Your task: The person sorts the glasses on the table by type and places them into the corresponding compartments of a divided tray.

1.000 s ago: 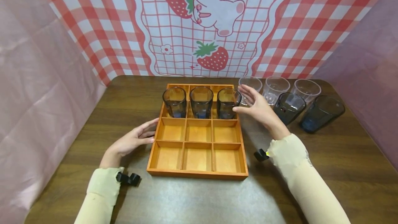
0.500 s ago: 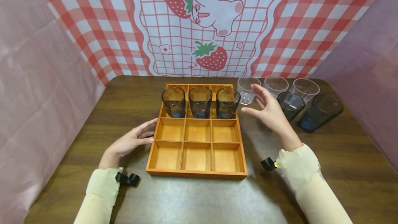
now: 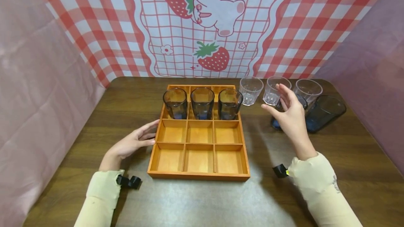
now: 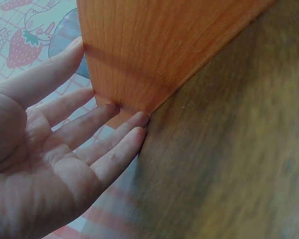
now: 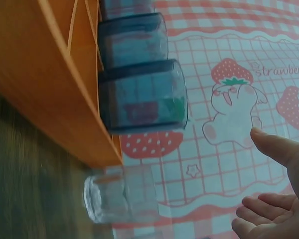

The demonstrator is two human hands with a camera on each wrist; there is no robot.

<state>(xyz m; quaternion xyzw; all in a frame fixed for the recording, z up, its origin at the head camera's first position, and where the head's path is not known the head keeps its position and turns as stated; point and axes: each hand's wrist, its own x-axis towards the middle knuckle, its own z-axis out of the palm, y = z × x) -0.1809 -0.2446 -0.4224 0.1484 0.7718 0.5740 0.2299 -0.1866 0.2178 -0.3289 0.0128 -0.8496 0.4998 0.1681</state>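
Note:
Three dark blue-grey glasses [image 3: 202, 106] stand in the back row of an orange wooden compartment box [image 3: 199, 176]; the other two rows hold nothing. My left hand [image 3: 130, 144] touches the box's left side with its fingertips, fingers extended, as the left wrist view shows against the wooden wall [image 4: 154, 45]. To the right of the box, my right hand [image 3: 291, 118] is in the air, thumb and fingers spread apart, holding nothing. It overlaps a dark glass [image 3: 275, 123] in the head view and hides much of it. Another dark glass [image 3: 325, 115] stands just right of that.
Behind the dark glasses, a row of three clear glasses [image 3: 250, 92] stands at the table's back right. A red-and-white checked cloth [image 3: 202, 27] with strawberries hangs behind the wooden table [image 3: 126, 97]. Pink cloth [image 3: 41, 80] hangs at the left.
My right hand has moved right, from the rightmost glass in the box, past a clear glass, to the dark glasses outside. My left hand has stayed at the box's side.

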